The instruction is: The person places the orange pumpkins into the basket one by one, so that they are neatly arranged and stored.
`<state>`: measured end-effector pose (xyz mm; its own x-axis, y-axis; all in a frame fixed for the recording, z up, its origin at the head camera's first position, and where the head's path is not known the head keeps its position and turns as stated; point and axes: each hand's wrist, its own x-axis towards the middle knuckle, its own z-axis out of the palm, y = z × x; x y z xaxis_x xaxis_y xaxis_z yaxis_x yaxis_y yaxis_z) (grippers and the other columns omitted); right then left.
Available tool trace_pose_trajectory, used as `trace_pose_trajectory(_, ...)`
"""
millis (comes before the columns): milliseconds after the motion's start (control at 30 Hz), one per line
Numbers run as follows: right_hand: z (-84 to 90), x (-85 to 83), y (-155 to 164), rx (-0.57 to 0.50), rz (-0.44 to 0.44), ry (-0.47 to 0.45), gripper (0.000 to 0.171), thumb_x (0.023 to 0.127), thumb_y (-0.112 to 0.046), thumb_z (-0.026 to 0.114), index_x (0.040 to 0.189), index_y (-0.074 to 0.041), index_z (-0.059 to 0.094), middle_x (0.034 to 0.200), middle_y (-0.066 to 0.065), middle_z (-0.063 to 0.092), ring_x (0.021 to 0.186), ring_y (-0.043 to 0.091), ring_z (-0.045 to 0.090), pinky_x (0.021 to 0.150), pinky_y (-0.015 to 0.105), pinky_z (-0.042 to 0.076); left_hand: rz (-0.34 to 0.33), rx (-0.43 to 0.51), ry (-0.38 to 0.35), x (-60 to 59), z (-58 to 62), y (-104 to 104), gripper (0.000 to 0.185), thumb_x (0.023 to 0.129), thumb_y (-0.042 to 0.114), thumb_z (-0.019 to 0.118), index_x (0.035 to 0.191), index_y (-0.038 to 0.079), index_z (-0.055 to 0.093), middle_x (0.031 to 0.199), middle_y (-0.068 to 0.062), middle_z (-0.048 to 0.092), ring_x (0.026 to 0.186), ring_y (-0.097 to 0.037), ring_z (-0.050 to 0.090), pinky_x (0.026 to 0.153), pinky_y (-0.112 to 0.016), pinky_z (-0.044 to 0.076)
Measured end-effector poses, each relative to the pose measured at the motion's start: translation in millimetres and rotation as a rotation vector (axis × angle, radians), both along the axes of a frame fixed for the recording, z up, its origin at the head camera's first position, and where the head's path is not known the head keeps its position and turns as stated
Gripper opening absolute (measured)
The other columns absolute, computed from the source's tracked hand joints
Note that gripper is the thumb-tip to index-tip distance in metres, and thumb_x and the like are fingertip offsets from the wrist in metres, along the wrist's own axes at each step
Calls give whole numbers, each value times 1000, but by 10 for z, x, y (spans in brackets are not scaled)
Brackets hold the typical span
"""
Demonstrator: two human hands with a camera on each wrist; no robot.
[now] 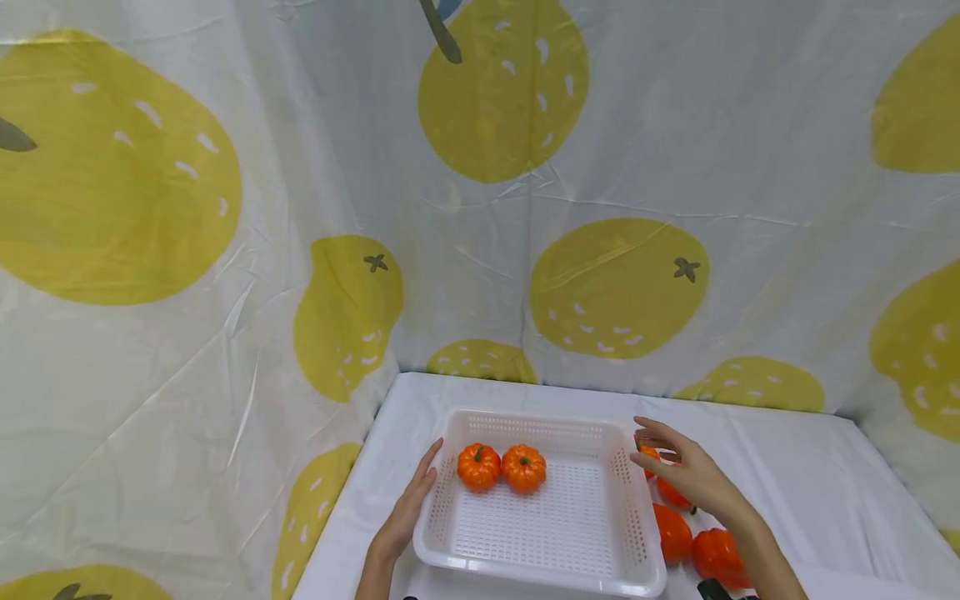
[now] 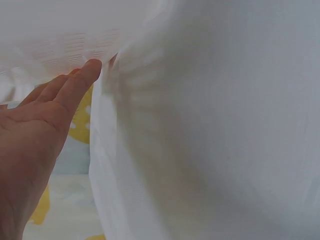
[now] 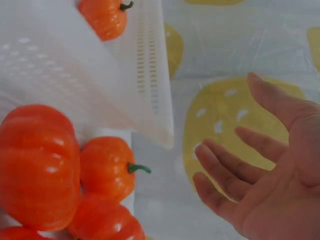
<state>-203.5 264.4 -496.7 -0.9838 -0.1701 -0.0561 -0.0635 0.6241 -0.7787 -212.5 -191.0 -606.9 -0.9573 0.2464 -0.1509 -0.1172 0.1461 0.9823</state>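
A white plastic basket (image 1: 540, 565) with slotted walls stands on the table. Two small orange pumpkins, one (image 1: 478, 467) beside the other (image 1: 523, 470), sit in its back left part. Along the basket's left wall lies my left hand (image 1: 402, 510), its fingers extended; the left wrist view shows the fingertips (image 2: 93, 68) right at the wall. My right hand (image 1: 692, 477) is spread by the right rim, above several orange pumpkins outside the basket. In the right wrist view its fingers are loosely parted and hold nothing, apart from the nearby green-stemmed pumpkin (image 3: 107, 167).
Outside the basket's right wall, larger orange-red pumpkins (image 1: 672, 535) crowd close together, partly behind the right forearm. A white cloth (image 1: 810, 483) covers the table. Curtains with yellow fruit prints (image 1: 619, 287) hang behind and on the left side.
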Motion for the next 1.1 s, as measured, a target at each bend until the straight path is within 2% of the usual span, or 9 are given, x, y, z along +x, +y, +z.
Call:
trace_pose_trajectory(100,-26,73,143,39,-44,-28,79,98,-45,68,160,-9,35,151,29,52,134,50,52,101,63,54,7,3,0,6,10,-10,55,110,54,30,164,45,19,177,-3,5,162,-44,-2,119,-78,-1)
trace_pose_trajectory(233,-159,146,341,74,-109,-111,85,97,-50,68,162,-9,30,155,31,45,135,54,48,99,66,54,18,6,2,7,25,-17,54,110,54,30,163,46,20,177,-1,5,162,-42,-2,120,-78,-3)
trace_pose_trajectory(433,-415,272,597,134,-165,-178,89,96,-54,67,160,-3,30,156,34,41,138,52,42,111,71,39,12,1,10,4,44,-18,54,110,53,30,163,45,21,177,-2,5,162,-43,-2,119,-78,-2)
trace_pose_trajectory(667,-657,490,857,123,-187,-340,96,97,-63,59,162,-3,23,162,36,27,138,56,37,105,71,45,16,5,15,-11,44,-12,54,111,53,30,164,44,21,177,-1,6,162,-42,-2,121,-77,-3)
trace_pose_trajectory(767,-754,552,957,122,-181,-346,93,100,-62,56,162,-1,24,163,34,27,139,56,37,104,72,45,24,4,11,-6,28,-6,54,110,53,30,163,44,23,177,-1,7,162,-41,-1,121,-77,-4)
trace_pose_trajectory(933,-971,625,1133,136,-175,-360,93,101,-61,55,159,5,26,159,37,32,134,58,42,98,67,50,1,11,13,19,3,18,55,111,52,30,164,42,21,177,-3,6,162,-43,-3,120,-78,-4)
trace_pose_trajectory(1000,-1082,640,1184,100,-193,-391,97,99,-63,57,160,4,25,158,38,33,132,57,45,95,63,54,1,16,14,22,-2,23,55,111,51,29,164,42,21,177,-4,5,162,-44,-3,119,-78,-4)
trace_pose_trajectory(1100,-1249,657,1220,-20,-248,-453,103,93,-65,64,162,-2,23,159,36,33,124,47,57,91,55,60,11,28,10,17,-1,24,54,111,52,29,164,44,21,177,-3,5,162,-43,-2,120,-78,-3)
